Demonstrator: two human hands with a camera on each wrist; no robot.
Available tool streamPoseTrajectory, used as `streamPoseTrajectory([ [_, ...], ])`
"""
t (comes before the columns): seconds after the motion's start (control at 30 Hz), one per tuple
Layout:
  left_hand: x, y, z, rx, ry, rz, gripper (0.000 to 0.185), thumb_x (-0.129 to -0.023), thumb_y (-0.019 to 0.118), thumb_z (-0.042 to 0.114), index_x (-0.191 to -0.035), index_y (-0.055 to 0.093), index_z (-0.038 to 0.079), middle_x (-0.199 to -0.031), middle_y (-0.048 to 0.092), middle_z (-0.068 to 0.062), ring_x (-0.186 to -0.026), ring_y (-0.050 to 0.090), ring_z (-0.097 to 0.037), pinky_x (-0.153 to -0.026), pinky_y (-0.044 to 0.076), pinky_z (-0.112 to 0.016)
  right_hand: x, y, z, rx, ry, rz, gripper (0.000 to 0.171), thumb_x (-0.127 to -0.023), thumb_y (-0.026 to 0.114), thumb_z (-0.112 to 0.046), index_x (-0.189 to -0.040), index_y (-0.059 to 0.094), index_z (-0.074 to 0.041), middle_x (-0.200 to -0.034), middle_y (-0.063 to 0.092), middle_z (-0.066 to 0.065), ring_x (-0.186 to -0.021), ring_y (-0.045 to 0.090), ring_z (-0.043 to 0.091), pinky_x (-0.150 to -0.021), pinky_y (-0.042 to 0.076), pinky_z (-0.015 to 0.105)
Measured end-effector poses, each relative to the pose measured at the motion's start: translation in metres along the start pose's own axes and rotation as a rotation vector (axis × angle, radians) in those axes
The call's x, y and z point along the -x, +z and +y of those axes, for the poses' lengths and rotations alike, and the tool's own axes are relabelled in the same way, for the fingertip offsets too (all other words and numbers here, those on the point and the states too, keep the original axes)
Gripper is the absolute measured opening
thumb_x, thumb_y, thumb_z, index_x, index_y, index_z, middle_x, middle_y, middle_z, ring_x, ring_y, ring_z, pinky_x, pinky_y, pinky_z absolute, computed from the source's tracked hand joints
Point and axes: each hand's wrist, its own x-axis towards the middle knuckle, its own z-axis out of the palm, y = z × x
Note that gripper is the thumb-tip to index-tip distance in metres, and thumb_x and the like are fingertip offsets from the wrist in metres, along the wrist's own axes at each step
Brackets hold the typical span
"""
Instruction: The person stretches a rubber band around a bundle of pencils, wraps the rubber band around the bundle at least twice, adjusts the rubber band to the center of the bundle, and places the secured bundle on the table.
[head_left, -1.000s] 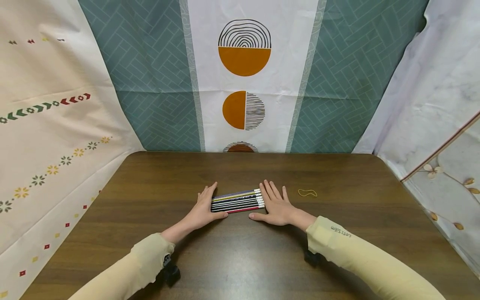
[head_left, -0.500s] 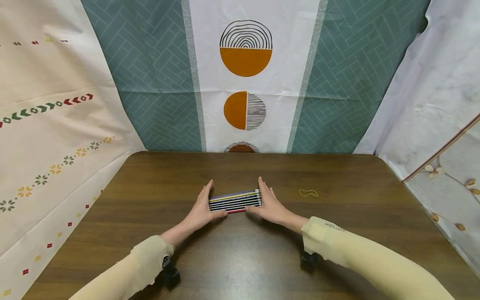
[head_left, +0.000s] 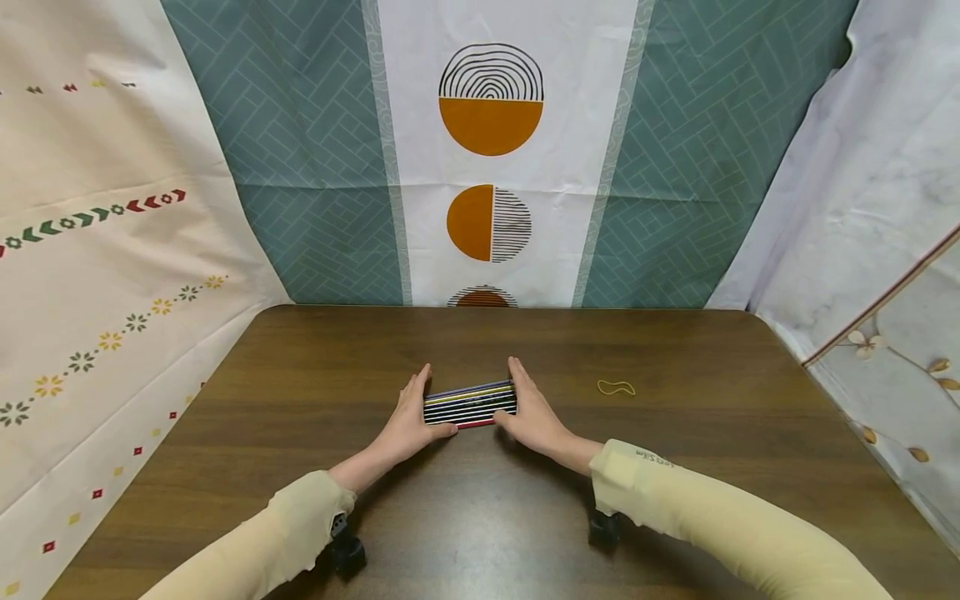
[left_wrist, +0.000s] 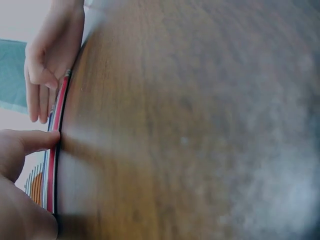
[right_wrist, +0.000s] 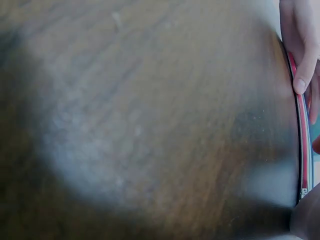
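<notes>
The left hand (head_left: 408,421) stays flat-fingered against the left ends of the flat row of striped and coloured pencils (head_left: 470,404) on the dark wooden counter (head_left: 675,500). The right hand (head_left: 531,415), fingers straight, has slid inward, now covering the pencils' white ends. Its pale yellow sleeve (head_left: 720,517) carries small print, seemingly "LetsSlim"; a yellow rubber band (head_left: 616,387) lies beyond it.

I see the table (head_left: 675,467) in dark brown wood grain. On it, pencils (head_left: 470,403): mostly black with thin white lines, purple and yellow at the far edge, red nearest me. Right of the pencils, a yellow rubber band (head_left: 616,387). Behind the table, backdrop (head_left: 487,167): teal herringbone, a white stripe with orange and black-lined circles. Sleeves (head_left: 720,533) pale yellow.
</notes>
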Motion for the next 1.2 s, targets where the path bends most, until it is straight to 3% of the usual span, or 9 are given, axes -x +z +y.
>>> streamPoseTrajectory([
  [0.4,-0.0002,-0.0027,-0.0016,-0.027,0.024,0.001,0.111,-0.075,0.084,0.019,-0.158,0.011,0.004,-0.163,0.02,-0.02,-0.153,0.004,-0.042,-0.119,0.011,-0.064,-0.0015,0.0015,0.0032,-0.048,-0.004,0.067,0.09,-0.079,0.062,-0.009,-0.157,0.018,-0.003,-0.166,0.013,0.017,-0.149,0.027,0.036,-0.112,0.035,0.054],
  [0.7,-0.0003,-0.002,-0.0016,-0.027,0.019,-0.006,0.111,-0.075,0.084,0.019,-0.158,0.011,0.004,-0.162,0.023,-0.019,-0.153,0.004,-0.042,-0.12,0.01,-0.064,-0.0055,0.0009,0.0022,-0.069,-0.013,0.058,0.086,-0.081,0.061,-0.011,-0.157,0.02,-0.004,-0.165,0.018,0.014,-0.151,0.024,0.035,-0.114,0.031,0.057],
  [1.07,-0.0019,-0.0041,-0.0005,-0.035,0.031,-0.007,0.109,-0.077,0.084,0.019,-0.158,0.011,0.004,-0.162,0.021,-0.021,-0.153,0.005,-0.042,-0.121,0.009,-0.061,-0.0086,-0.0012,0.001,-0.009,-0.028,0.029,0.084,-0.08,0.063,-0.012,-0.155,0.025,-0.005,-0.162,0.027,0.014,-0.15,0.027,0.034,-0.116,0.03,0.055],
  [1.2,-0.0005,-0.0084,0.0003,-0.092,0.038,-0.036,0.111,-0.075,0.085,0.022,-0.157,0.013,0.0,-0.16,0.023,-0.025,-0.151,0.013,-0.046,-0.118,0.017,-0.063,-0.0093,-0.0048,0.0047,0.024,-0.047,-0.012,0.081,-0.08,0.066,-0.012,-0.153,0.031,-0.005,-0.159,0.032,0.015,-0.146,0.031,0.034,-0.115,0.032,0.054],
])
